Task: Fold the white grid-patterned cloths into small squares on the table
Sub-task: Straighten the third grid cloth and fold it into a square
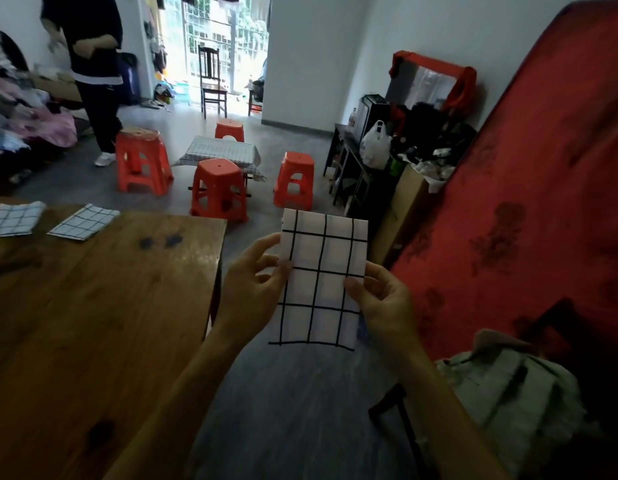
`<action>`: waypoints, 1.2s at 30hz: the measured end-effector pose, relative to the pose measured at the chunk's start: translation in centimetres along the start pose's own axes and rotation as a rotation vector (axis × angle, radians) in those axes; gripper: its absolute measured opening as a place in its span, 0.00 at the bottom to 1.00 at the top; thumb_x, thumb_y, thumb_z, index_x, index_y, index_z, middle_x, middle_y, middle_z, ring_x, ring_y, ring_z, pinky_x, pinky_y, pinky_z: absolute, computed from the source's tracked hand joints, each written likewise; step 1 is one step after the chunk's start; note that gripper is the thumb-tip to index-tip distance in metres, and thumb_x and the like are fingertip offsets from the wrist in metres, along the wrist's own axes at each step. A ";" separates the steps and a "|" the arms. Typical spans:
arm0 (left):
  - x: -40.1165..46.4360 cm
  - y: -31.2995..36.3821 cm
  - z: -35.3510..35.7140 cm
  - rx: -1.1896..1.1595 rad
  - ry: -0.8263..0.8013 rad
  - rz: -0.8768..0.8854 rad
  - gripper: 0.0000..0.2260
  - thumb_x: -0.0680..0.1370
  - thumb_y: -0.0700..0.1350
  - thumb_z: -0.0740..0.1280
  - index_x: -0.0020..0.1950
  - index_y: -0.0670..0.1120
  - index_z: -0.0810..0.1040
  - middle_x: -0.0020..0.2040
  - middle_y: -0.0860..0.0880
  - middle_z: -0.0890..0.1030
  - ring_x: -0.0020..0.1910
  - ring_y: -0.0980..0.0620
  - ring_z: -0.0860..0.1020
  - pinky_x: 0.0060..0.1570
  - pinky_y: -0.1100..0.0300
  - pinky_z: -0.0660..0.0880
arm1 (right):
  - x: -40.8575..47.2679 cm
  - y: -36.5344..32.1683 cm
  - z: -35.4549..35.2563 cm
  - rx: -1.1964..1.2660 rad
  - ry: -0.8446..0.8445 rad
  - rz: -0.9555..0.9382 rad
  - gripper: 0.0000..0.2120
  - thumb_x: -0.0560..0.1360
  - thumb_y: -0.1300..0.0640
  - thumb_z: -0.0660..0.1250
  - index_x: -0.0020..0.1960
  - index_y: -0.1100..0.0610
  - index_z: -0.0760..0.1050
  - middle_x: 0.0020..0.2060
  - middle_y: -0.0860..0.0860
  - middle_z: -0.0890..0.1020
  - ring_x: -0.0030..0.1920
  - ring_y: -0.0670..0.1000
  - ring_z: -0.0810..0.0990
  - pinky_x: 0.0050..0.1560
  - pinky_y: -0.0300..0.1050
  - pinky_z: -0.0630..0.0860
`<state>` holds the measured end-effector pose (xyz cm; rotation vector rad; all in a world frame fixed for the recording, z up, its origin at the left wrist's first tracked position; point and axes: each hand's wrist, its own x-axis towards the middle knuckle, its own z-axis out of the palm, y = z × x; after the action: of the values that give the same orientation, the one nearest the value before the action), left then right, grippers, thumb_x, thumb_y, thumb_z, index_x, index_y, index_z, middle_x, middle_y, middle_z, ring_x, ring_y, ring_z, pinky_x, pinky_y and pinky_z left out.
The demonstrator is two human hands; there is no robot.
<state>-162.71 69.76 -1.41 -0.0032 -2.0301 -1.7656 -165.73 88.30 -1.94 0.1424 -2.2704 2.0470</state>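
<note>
**Cloth held off the counter: drop and unfold risk**

Near: your left hand [254,282] and right hand [380,299] each pinch a side edge of the folded grid cloth [321,282], centre frame. Grip is thumb-over-fingers at about mid-height on both sides; nothing else is held. The cloth hangs upright in the air over the floor, right of the counter [93,306], not touching it.

Risks as I read them:
- Lower half hangs free below your pinch points. Layers could splay open when you swing left.
- The pinch is only on the edges. Loosen one side and the cloth pivots or drops to the floor.
- Folding again mid-air likely gives skewed corners. Lay it flat first.

Farther, upper left: two folded cloths [82,221] already lie on the counter's far edge. Land this one well apart so you don't drag them.
</note>
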 end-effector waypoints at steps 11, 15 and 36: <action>14.0 -5.4 4.0 0.195 0.216 -0.037 0.20 0.78 0.42 0.67 0.53 0.68 0.68 0.45 0.59 0.78 0.44 0.62 0.78 0.36 0.74 0.74 | 20.6 4.2 3.1 0.064 -0.256 -0.055 0.20 0.73 0.56 0.72 0.63 0.56 0.75 0.52 0.54 0.84 0.54 0.53 0.83 0.56 0.55 0.79; 19.3 -8.7 6.4 0.218 0.359 -0.121 0.17 0.77 0.44 0.67 0.64 0.59 0.71 0.50 0.50 0.81 0.48 0.56 0.80 0.41 0.66 0.78 | 28.4 5.8 4.0 0.136 -0.429 -0.088 0.14 0.75 0.61 0.69 0.60 0.54 0.76 0.49 0.49 0.84 0.49 0.45 0.84 0.47 0.38 0.80; 39.4 -20.6 6.2 0.321 0.911 -0.300 0.18 0.78 0.44 0.66 0.68 0.50 0.71 0.57 0.52 0.79 0.55 0.55 0.78 0.52 0.50 0.79 | 56.0 10.0 19.9 0.144 -0.989 -0.057 0.13 0.76 0.64 0.67 0.58 0.53 0.78 0.46 0.51 0.86 0.48 0.48 0.84 0.45 0.39 0.80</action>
<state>-206.13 60.64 -8.30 1.0460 -1.6109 -1.1983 -222.51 68.69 -7.01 1.4985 -2.4477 2.4173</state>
